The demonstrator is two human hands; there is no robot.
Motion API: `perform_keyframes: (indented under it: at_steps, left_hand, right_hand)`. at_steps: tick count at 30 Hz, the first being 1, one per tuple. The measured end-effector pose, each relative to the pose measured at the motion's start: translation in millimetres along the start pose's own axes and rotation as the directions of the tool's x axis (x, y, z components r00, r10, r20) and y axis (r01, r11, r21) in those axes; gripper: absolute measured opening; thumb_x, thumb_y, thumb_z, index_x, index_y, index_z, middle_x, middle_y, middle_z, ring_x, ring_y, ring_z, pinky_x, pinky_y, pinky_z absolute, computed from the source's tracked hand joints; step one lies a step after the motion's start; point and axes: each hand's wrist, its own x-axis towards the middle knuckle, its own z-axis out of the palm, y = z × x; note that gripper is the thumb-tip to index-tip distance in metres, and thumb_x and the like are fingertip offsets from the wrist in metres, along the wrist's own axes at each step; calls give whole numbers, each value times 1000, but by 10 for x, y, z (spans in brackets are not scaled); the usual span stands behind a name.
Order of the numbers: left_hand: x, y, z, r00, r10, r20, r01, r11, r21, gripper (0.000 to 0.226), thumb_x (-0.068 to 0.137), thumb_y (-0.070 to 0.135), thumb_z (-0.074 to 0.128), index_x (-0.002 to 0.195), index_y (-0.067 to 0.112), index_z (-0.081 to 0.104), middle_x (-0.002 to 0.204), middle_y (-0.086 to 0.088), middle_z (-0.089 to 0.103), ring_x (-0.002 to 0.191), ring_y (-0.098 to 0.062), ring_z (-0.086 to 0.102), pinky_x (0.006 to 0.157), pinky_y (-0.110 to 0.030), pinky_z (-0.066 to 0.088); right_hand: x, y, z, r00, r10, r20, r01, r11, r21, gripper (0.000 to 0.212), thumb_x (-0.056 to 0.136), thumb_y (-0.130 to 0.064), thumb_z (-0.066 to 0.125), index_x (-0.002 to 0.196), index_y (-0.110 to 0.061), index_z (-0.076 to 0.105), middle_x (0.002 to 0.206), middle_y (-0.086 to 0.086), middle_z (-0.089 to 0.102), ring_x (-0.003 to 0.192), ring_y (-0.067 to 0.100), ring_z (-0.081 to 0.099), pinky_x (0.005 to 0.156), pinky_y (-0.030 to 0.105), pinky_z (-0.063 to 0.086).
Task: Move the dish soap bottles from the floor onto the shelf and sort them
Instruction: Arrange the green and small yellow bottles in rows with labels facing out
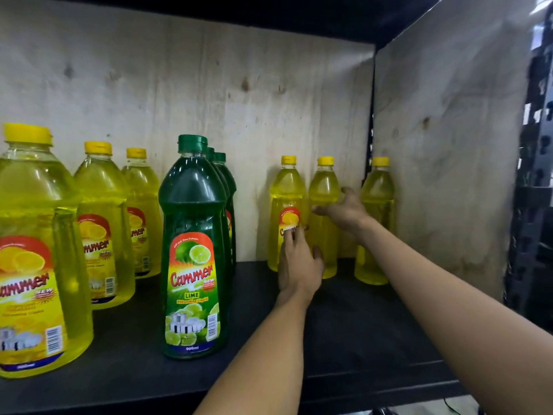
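Observation:
Three slim yellow dish soap bottles stand at the back right of the black shelf (359, 330). My right hand (344, 212) is wrapped around the middle bottle (324, 184), thumb across its front and fingers behind it. My left hand (299, 265) lies with spread fingers against the label of the left slim bottle (285, 190), its thumb touching the middle bottle lower down. The right slim bottle (378, 199) stands apart, near the side panel. A row of green lime bottles (191, 250) stands mid-shelf. Larger yellow lemon bottles (101, 223) line the left.
A plywood back panel (239, 100) and side panel (449, 130) close the shelf bay. A dark metal upright (532, 205) stands at the far right. Bare shelf surface lies in front of the slim bottles, under my forearms.

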Motion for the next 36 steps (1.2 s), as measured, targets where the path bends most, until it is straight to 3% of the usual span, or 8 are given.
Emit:
perform_keyframes:
  at_steps: [4,13,17,21,26,29,32,36]
  left_hand:
    - [-23,46,-12,997,-47,56,48,998,-31,63,94,24,59,151,18,32,149,-3,35,133,-25,44,106,-37,41]
    - [-155,207,-90,979,-40,200,91,963,-254,102,72,52,77,154,28,21,149,-2,42,138,-22,40,113,-37,36]
    - [-131,10,-280,950,-63,306,189,897,-399,98,64,57,84,148,34,39,142,3,42,131,-16,46,110,-40,42]
    - [-195,7,-416,933,-79,350,259,822,-508,89,65,45,88,142,36,45,137,7,55,126,-14,53,106,-40,47]
    - [-346,131,-482,956,-128,263,243,851,-466,64,83,29,77,139,35,46,139,0,50,128,-18,53,106,-33,45]
    - [-505,222,-515,950,-110,293,202,931,-305,88,75,37,82,149,30,35,151,-3,31,141,-23,36,114,-38,36]
    - [-631,257,-519,928,-93,360,177,962,-206,116,68,48,84,157,24,13,158,-7,18,148,-25,20,118,-37,26]
    - [-587,262,-499,936,-132,326,196,966,-171,105,77,47,78,156,22,14,154,-8,30,141,-28,36,113,-39,34]
  right_hand:
    - [3,116,39,998,-39,-52,31,989,-147,66,77,-38,83,130,-8,59,131,10,63,126,30,57,96,36,49]
    - [-542,-51,-39,950,-126,-285,27,945,-326,78,58,-65,83,107,-6,65,104,16,71,101,37,66,79,39,54]
    - [-645,-196,-325,1000,26,-6,-26,1000,8,81,58,-48,92,122,-13,57,113,3,71,107,22,65,93,40,55]
    - [-635,-223,-579,912,82,401,-141,983,119,64,68,-23,90,126,-19,64,115,1,75,111,23,68,104,48,50]
    - [-771,-169,-360,997,44,-57,-54,978,-200,81,58,-62,87,120,-16,61,113,5,70,109,28,67,92,42,56]
    - [-946,-199,-155,972,14,-236,-96,934,-343,98,59,-71,80,129,-15,42,125,14,62,115,39,62,88,46,53]
    - [-930,-262,-62,974,36,-225,-121,919,-376,98,57,-72,80,128,-17,42,122,12,61,112,38,63,85,46,54]
    - [-856,-203,-47,977,209,-43,-213,964,-160,92,45,-71,84,116,-17,59,104,5,69,92,28,70,63,38,61]
